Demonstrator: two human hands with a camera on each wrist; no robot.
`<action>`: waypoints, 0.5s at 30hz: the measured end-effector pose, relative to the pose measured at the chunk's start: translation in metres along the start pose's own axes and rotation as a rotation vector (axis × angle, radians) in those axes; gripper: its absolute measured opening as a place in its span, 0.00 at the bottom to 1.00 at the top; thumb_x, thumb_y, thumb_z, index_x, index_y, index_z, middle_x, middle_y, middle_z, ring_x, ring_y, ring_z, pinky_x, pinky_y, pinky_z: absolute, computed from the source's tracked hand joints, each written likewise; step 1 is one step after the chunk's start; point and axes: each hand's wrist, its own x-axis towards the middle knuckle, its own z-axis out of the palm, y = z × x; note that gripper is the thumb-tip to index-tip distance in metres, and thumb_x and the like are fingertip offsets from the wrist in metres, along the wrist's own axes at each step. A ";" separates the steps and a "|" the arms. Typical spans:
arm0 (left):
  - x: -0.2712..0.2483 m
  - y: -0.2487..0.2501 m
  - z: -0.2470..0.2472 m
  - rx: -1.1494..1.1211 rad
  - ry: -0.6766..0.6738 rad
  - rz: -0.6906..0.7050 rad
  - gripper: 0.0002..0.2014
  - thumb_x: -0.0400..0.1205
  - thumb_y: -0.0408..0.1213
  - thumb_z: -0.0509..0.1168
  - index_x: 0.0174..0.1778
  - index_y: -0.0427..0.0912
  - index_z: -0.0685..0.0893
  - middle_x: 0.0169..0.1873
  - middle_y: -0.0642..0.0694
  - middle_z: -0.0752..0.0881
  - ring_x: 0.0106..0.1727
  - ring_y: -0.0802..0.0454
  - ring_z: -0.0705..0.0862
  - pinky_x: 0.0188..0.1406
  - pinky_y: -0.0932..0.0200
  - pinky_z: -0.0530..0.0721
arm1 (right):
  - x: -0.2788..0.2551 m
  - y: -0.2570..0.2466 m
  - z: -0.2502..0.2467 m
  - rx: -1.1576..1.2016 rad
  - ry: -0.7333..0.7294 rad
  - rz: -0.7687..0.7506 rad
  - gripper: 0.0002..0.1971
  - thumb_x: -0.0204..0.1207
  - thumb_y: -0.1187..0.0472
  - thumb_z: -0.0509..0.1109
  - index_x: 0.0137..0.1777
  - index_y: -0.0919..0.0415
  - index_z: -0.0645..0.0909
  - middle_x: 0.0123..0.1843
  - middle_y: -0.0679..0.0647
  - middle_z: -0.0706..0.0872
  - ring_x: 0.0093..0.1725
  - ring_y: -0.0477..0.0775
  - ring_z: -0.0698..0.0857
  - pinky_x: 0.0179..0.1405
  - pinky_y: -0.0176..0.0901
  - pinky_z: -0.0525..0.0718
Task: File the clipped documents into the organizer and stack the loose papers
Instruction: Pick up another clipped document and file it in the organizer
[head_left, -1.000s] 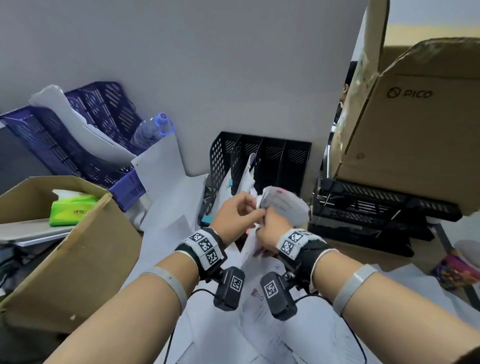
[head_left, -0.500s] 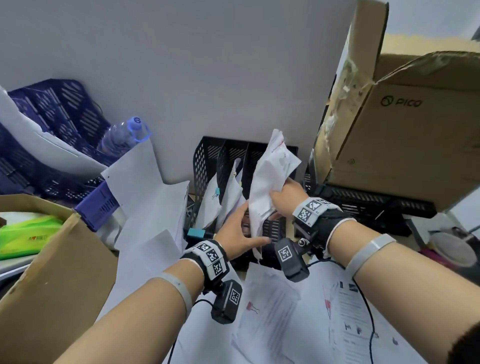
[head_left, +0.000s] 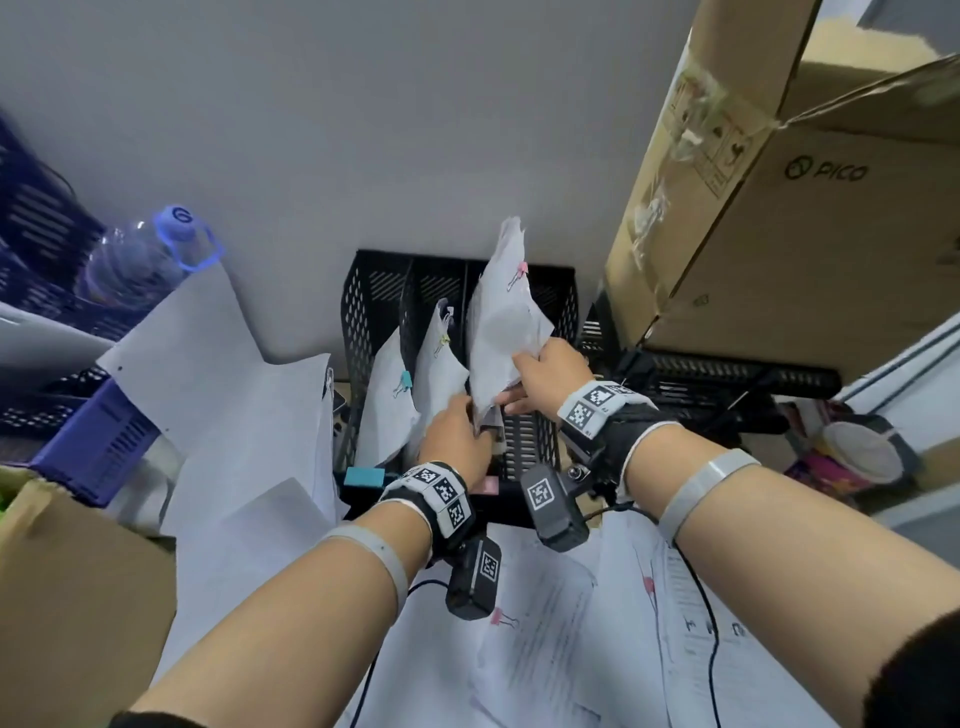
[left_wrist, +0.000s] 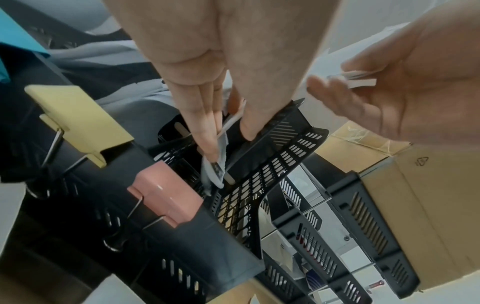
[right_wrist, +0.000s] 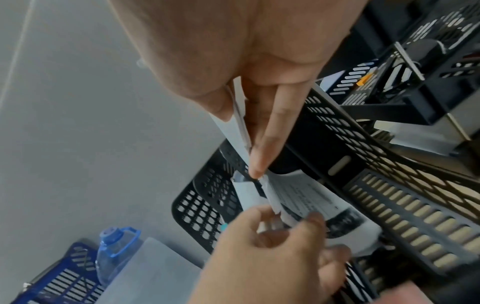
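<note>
A black mesh organizer (head_left: 374, 312) stands against the wall. Its first two slots hold a clipped document with a teal clip (head_left: 384, 400) and one with a yellow clip (head_left: 439, 364). A third clipped document (head_left: 504, 332), with a pink clip at its top, stands upright in the third slot. My right hand (head_left: 545, 374) pinches its lower right edge between thumb and forefinger (right_wrist: 259, 156). My left hand (head_left: 457, 431) pinches its bottom corner, fingers (left_wrist: 205, 133) down inside the slot. Another pink-clipped document (head_left: 535, 649) and loose papers (head_left: 239, 405) lie on the desk.
A PICO cardboard box (head_left: 805, 234) sits on black stacked trays (head_left: 727, 379) at the right. A water bottle (head_left: 140, 260) and blue baskets (head_left: 93, 441) are at the left, above an open cardboard box (head_left: 67, 597). Spare binder clips (left_wrist: 166, 199) grip the organizer's front lip.
The pink-clipped document has gone from held in front of the organizer to upright in the third slot. My left hand moved from beside it to pinching its bottom corner.
</note>
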 end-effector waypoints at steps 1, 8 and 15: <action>0.001 0.000 0.002 -0.014 0.000 -0.022 0.17 0.81 0.43 0.66 0.65 0.47 0.75 0.50 0.44 0.87 0.52 0.42 0.86 0.55 0.47 0.85 | 0.001 0.006 0.004 -0.014 -0.027 0.030 0.11 0.82 0.65 0.56 0.55 0.71 0.77 0.44 0.73 0.89 0.40 0.68 0.92 0.44 0.65 0.91; -0.003 -0.007 0.014 0.018 -0.055 -0.074 0.11 0.80 0.46 0.65 0.34 0.49 0.75 0.36 0.47 0.86 0.44 0.42 0.86 0.49 0.48 0.86 | -0.001 0.045 0.005 -0.036 -0.211 0.164 0.14 0.82 0.64 0.60 0.53 0.77 0.81 0.51 0.68 0.90 0.48 0.59 0.91 0.54 0.57 0.89; -0.027 0.027 0.061 -0.119 -0.287 -0.052 0.19 0.81 0.49 0.61 0.28 0.42 0.84 0.27 0.47 0.89 0.33 0.47 0.90 0.40 0.52 0.90 | -0.020 0.088 -0.058 0.021 -0.158 0.190 0.11 0.83 0.64 0.61 0.54 0.68 0.84 0.38 0.58 0.85 0.37 0.58 0.84 0.32 0.43 0.80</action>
